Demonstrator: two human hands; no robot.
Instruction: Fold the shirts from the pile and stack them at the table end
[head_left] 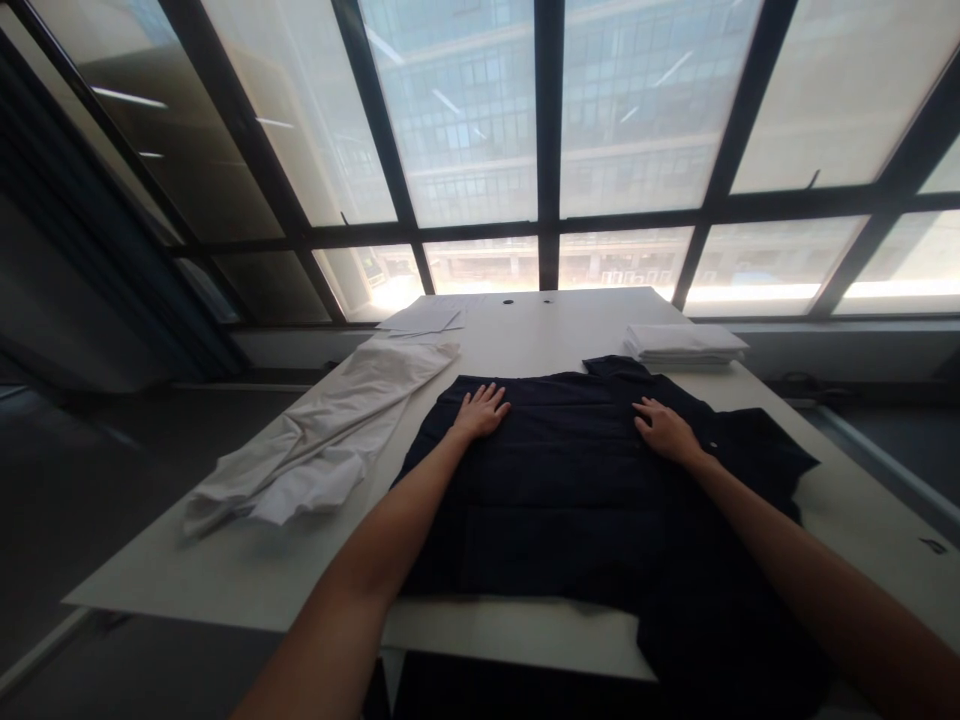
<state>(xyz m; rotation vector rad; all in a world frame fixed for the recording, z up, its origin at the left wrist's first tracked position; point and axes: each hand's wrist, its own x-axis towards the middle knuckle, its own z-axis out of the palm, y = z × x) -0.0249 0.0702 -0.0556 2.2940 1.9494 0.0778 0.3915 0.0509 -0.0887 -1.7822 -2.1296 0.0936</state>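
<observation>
A dark navy shirt (562, 490) lies spread across the table, with light creases running over it and one small pale button showing near my right wrist. Its lower right part hangs over the table's near edge. My left hand (481, 412) rests flat on the cloth near its far left edge, fingers spread. On the right part of the shirt, my right hand (666, 430) lies palm down, its fingers slightly bent and apart. Neither hand grips the fabric.
A crumpled off-white garment (322, 430) lies along the left side of the white table (517, 330). Paper sheets (421, 318) rest behind it. At the back right sits a folded stack of white cloth (684, 343). Windows (457, 120) stand beyond the table, a dark curtain (97, 210) at left.
</observation>
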